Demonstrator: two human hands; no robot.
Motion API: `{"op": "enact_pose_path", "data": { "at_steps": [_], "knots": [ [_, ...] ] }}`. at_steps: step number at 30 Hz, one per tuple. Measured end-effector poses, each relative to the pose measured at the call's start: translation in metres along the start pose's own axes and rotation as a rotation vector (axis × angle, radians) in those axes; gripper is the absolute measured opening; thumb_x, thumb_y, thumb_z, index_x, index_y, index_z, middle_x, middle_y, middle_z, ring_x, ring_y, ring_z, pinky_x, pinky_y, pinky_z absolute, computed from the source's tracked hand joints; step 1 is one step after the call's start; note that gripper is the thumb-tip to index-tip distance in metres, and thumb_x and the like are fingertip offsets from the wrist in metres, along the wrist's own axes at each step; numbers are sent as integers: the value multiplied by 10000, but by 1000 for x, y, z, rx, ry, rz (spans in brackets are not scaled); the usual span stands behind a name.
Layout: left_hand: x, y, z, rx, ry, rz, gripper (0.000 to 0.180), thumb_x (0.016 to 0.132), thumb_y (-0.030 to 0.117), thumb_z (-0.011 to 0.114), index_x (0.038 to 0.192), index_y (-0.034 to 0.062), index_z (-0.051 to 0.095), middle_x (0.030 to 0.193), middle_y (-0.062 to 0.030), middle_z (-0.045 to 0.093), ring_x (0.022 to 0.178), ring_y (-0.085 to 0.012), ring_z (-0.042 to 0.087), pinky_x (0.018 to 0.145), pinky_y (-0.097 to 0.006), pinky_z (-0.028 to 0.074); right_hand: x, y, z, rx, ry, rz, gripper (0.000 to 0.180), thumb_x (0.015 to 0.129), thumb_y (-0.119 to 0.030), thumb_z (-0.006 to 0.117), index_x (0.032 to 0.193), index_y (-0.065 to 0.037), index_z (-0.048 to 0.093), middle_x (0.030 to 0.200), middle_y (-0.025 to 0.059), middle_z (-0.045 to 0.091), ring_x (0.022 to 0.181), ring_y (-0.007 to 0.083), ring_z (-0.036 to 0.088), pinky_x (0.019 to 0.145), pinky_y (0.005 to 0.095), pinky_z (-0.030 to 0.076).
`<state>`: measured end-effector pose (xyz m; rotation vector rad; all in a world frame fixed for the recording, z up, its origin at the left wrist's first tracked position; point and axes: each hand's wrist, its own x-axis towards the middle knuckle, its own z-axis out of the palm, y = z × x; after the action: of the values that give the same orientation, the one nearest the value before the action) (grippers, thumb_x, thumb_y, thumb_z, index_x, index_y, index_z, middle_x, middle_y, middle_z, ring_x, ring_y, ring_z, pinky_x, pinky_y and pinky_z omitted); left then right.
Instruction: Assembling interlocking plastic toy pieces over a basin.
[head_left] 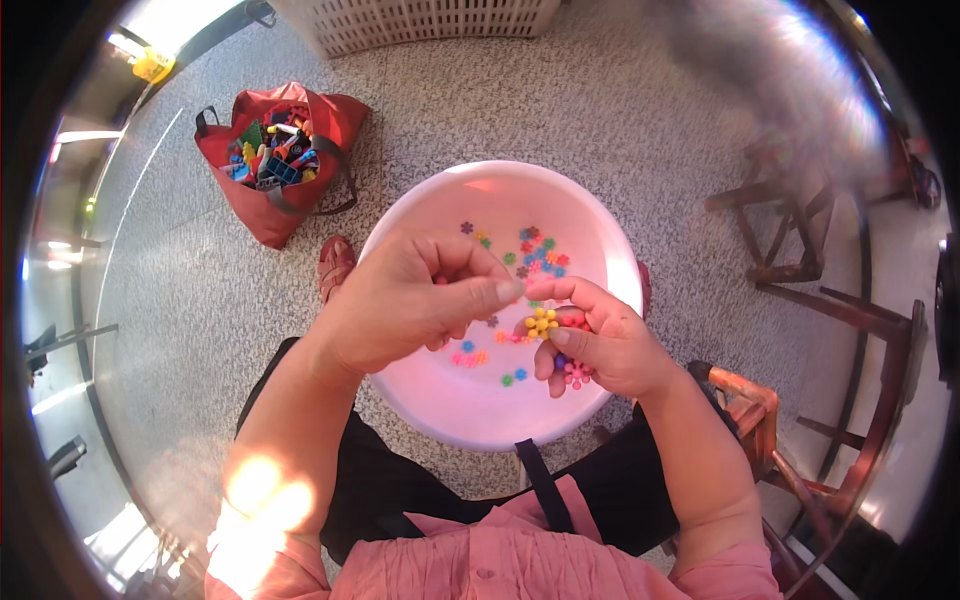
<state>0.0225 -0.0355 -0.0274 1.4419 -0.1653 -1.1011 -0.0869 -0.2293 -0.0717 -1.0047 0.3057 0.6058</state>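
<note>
Over a pink basin (pixel 480 430) both of my hands meet. My right hand (pixel 625 345) is closed around several small knobbed, flower-shaped plastic pieces: a yellow piece (pixel 541 323) by the thumb, a pink piece (pixel 577 374) below it, and bits of red and blue among the fingers. My left hand (pixel 410 300) is closed, thumb and index pinched close to the tip of my right index finger. A speck of pinkish red shows between its curled fingers; what it grips is too hidden to name. Loose flower-shaped pieces (pixel 540 255) in many colours lie in the basin beneath.
A red bag (pixel 270 215) filled with mixed plastic toy parts stands at the far left. Beyond the basin is a pale slotted crate (pixel 430 28). Wooden stools or chairs (pixel 790 225) stand on the right. The basin sits on the speckled floor between my legs.
</note>
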Motion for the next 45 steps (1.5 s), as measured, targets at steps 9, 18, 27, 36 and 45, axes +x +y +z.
{"op": "enact_pose_path", "data": {
  "at_steps": [9,18,27,36,45],
  "knots": [
    [13,-8,15,74,-20,1,193,744,109,691,896,15,618,630,32,527,502,-11,443,414,-150,318,7,-27,12,-153,-50,-41,459,877,-104,493,1284,-35,293,980,132,554,683,140,610,543,239,509],
    [12,-3,-1,117,122,85,178,767,110,667,905,20,600,713,21,567,532,-18,457,459,-143,355,17,-5,-8,-285,56,118,414,872,-141,519,1249,-22,395,1154,148,499,926,201,591,662,299,536],
    [-10,1,-23,-401,318,259,303,831,-19,503,1130,-25,457,1064,-113,537,997,-214,568,800,-284,514,50,102,-114,-1308,175,208,367,773,-207,602,1100,-46,561,1016,171,605,956,268,589,811,335,453],
    [-41,1,-47,-724,522,367,248,888,-6,402,1132,-44,408,1005,-172,540,970,-280,576,790,-299,538,195,117,-136,-1466,306,200,427,761,-83,545,1185,-115,505,1177,194,498,1117,304,463,941,370,376],
    [-60,-1,-53,-836,502,381,186,857,-21,462,957,8,309,852,-158,458,621,-254,553,513,-375,557,290,159,-95,-1390,610,26,462,724,-332,638,1141,-175,521,1144,130,435,1098,341,399,884,475,369]
  ]
}}
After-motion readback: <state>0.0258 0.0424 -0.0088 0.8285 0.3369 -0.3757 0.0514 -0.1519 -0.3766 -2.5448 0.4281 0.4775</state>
